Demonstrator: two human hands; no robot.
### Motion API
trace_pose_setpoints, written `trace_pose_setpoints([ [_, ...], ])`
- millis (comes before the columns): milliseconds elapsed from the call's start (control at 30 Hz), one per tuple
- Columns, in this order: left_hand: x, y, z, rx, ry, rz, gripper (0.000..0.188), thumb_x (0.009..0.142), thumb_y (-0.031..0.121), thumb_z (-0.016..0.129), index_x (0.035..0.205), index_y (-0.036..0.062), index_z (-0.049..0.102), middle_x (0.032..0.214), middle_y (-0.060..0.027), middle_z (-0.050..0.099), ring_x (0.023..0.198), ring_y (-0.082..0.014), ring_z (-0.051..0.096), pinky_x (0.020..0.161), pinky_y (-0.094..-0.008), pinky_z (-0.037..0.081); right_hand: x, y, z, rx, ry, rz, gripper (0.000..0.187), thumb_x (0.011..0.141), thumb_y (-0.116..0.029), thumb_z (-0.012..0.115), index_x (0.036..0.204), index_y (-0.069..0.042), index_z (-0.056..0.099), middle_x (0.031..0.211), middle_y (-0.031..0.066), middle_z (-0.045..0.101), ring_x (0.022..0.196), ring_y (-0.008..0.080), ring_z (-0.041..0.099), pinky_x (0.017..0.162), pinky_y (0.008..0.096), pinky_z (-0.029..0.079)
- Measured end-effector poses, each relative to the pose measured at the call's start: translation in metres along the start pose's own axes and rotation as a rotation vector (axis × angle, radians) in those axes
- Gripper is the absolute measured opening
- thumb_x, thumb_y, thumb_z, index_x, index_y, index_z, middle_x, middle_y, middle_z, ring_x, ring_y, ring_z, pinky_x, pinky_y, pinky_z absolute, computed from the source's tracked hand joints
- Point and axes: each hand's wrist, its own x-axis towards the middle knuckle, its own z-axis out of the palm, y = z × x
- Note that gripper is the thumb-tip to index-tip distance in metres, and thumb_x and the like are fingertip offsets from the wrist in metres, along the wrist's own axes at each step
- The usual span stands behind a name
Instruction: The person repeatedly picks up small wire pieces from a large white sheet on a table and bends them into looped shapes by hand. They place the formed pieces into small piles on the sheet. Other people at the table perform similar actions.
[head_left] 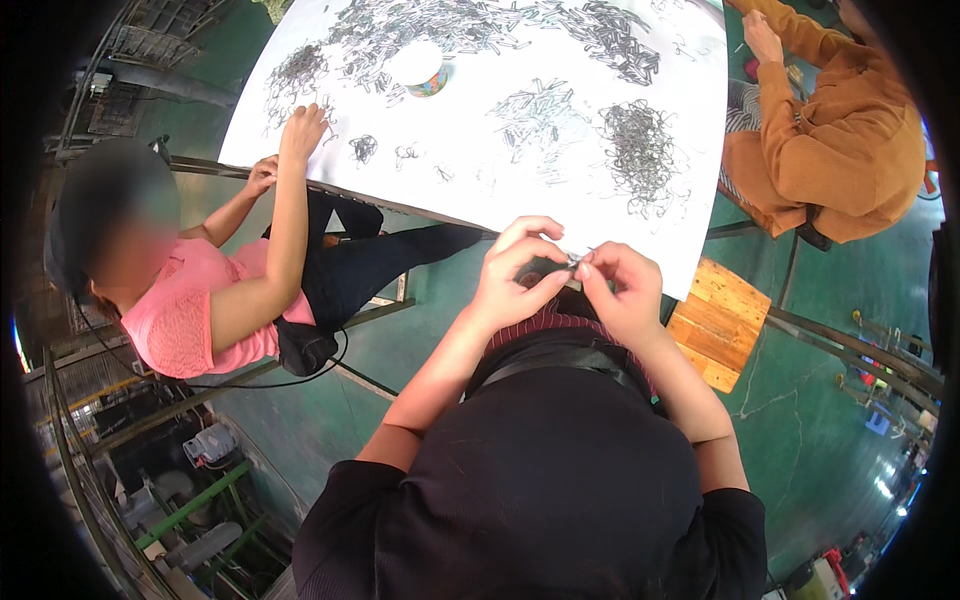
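Just over the near edge of the white table (pixel 470 170), my left hand (pixel 517 278) and my right hand (pixel 625 288) meet with thumbs and fingers pinched. Between the fingertips sits a small dark grey piece (pixel 573 260), too small to name. Beyond my right hand lies a tangled pile of thin dark curved pieces (pixel 640 150). Farther off and to its left is a looser heap of short greyish strips (pixel 537 118). Larger piles of dark short strips (pixel 420 25) cover the far part of the table.
A white round tub (pixel 420 70) with a coloured band stands among the far piles. At left, a person in pink (pixel 190 300) reaches over the table; a person in orange-brown (pixel 840 140) sits at right. A wooden stool (pixel 722 320) stands beside my right arm.
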Motion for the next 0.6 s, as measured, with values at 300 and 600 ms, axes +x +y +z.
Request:
trace_pose_setpoints([
  [300, 0.013, -0.14, 0.008, 0.363, 0.12, -0.238, 0.018, 0.072, 0.012, 0.062, 0.086, 0.0019, 0.057, 0.077, -0.0082, 0.055, 0.068, -0.0186, 0.054, 0.067, -0.031, 0.042, 0.0, -0.016, -0.002, -0.245, -0.036, -0.367, 0.009, 0.069, 0.004, 0.06, 0.074, 0.0, 0.054, 0.062, 0.0072, 0.054, 0.044, 0.0129, 0.048, 0.041, 0.0226, 0.036],
  [600, 0.07, -0.173, 0.015, 0.891, -0.3, -0.368, 0.023, 0.064, 0.024, 0.069, 0.07, 0.0024, 0.063, 0.062, -0.0115, 0.06, 0.061, -0.027, 0.059, 0.06, -0.034, 0.047, -0.016, -0.019, -0.013, -0.305, 0.011, -0.185, 0.007, 0.069, 0.004, 0.059, 0.071, 0.0, 0.053, 0.06, 0.0061, 0.052, 0.044, 0.0102, 0.047, 0.041, 0.0217, 0.035],
])
